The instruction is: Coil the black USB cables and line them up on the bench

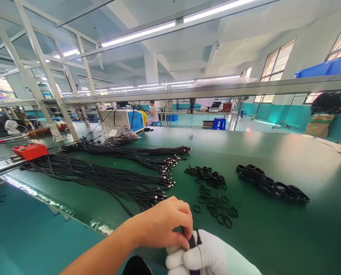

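Note:
At the bottom of the view, my bare left hand [170,223] is closed, thumb and fingers pinching the upper part of a black cable bundle [192,242]. My right hand [206,255], in a white glove, wraps round the same bundle just below. Its lower end is mostly hidden by the glove. Beyond my hands lie small black rubber rings [216,204] in a loose scatter, with a denser pile of rings [206,175] behind them. To the left, long black cables [101,177] with metal plug ends stretch across the green table [262,236].
Large black bands [269,183] lie to the right. A red control box [30,151] stands at the left edge. Farther back are a plastic bag [118,135] and a blue-and-white machine [121,119]. A metal shelf rail [187,93] crosses above the table. One person sits far off.

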`<state>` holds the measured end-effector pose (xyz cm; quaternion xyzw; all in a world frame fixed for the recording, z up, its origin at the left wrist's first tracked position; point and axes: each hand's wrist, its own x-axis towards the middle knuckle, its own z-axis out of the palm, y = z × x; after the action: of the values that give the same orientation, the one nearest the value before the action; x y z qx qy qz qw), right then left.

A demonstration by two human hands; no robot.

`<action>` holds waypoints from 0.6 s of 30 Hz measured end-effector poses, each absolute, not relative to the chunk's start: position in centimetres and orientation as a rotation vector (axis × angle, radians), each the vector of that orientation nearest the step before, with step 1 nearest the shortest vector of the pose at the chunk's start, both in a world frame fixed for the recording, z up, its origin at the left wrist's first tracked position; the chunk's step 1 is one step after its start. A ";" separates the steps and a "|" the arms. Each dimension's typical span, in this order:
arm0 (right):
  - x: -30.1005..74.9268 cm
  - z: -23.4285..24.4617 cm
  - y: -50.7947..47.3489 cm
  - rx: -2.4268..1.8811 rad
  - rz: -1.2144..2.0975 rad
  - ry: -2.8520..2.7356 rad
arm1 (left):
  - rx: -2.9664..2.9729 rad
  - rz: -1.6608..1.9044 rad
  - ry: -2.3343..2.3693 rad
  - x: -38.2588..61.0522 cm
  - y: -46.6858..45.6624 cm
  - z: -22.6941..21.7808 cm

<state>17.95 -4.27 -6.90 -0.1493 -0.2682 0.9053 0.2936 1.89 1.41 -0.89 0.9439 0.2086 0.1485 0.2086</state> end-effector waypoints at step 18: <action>18.3 -9.2 -4.8 -0.285 2.441 -0.589 | 2.584 0.059 0.825 3.0 0.5 0.0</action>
<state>18.26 -4.76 -9.20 -0.1074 -0.2221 0.9207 0.3023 3.04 0.52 0.03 0.9306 0.2972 0.0214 0.2127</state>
